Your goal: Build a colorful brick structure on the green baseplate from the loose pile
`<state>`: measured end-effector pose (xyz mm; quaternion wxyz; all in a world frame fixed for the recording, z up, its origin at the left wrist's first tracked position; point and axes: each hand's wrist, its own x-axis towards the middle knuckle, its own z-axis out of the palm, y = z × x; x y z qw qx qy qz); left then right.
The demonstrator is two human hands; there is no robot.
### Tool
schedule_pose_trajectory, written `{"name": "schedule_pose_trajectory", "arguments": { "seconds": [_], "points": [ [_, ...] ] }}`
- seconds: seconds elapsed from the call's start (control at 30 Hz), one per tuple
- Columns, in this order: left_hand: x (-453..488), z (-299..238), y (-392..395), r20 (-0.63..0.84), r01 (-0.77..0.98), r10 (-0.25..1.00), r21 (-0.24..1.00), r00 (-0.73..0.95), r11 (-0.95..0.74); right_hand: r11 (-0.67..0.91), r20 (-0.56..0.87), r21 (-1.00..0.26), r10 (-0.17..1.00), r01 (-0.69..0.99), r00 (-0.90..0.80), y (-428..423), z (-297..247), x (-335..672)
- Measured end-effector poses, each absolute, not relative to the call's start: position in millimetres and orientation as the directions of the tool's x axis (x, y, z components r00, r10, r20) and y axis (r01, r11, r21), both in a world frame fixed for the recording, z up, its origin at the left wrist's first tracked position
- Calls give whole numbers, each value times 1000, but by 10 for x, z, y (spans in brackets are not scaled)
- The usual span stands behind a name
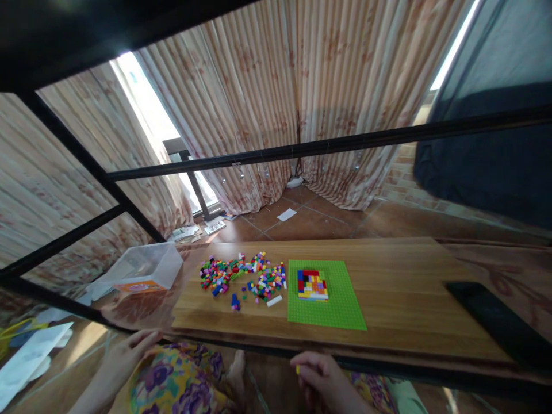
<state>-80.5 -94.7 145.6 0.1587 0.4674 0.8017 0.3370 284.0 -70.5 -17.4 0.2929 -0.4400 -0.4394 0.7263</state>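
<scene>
My right hand point(319, 376) is below the front edge of the board, with a small yellow brick point(298, 370) pinched between thumb and fingertips. Resting by my knee at the left is my left hand point(135, 349), fingers stretched out and holding nothing. A green baseplate point(330, 317) lies on the wooden board, and a low block of many-coloured bricks point(313, 286) stands on it. Left of the baseplate spread piles of loose toy bricks point(267, 283). A long white brick point(274, 301) and a small blue cluster point(235, 302) lie at their near side.
The wooden board point(401, 287) has a dark front edge. A clear plastic box point(166, 264) with an orange label stands at its left. A dark flat object point(495, 316) lies at the right. Black metal bars point(302, 150) cross in front of patterned curtains point(241, 86).
</scene>
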Motion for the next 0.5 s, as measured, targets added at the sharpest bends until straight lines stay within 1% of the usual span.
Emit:
{"name": "schedule_pose_trajectory", "arguments": {
  "seconds": [0.03, 0.07, 0.1, 0.13, 0.2, 0.27, 0.3, 0.4, 0.43, 0.5],
  "points": [
    [-788, 1414, -771, 2, 617, 875, 710, -485, 341, -418, -360, -905, 851, -79, -384, -669, -70, 3020],
    [-734, 1371, -603, -104, 551, 898, 758, -427, 350, -377, -331, -920, 894, -109, -300, -618, 46, 3192],
    [-642, 1324, -448, -146, 507, 918, 795, -370, 331, -340, -308, -932, 925, -127, -222, -554, 163, 3344],
    [-513, 1271, -308, -138, 496, 935, 817, -328, 295, -302, -278, -943, 947, -142, -163, -480, 271, 3471],
    [-171, 1144, -87, -52, 514, 968, 840, -244, 175, -232, -231, -960, 973, -158, -25, -321, 432, 3636],
    [209, 989, 45, -17, 553, 998, 832, -62, 49, -180, -193, -969, 979, -166, 62, -190, 505, 3703],
    [386, 905, 76, 10, 565, 999, 825, 37, -29, -168, -184, -971, 979, -172, 83, -145, 514, 3713],
    [765, 655, 47, 98, 540, 969, 815, 226, -208, -161, -185, -967, 977, -199, 106, -92, 486, 3720],
    [831, 581, 8, 109, 524, 954, 815, 279, -246, -162, -187, -965, 976, -205, 112, -93, 469, 3725],
    [881, 460, -91, 117, 493, 939, 826, 323, -273, -160, -189, -965, 973, -205, 130, -100, 434, 3743]
  ]
}}
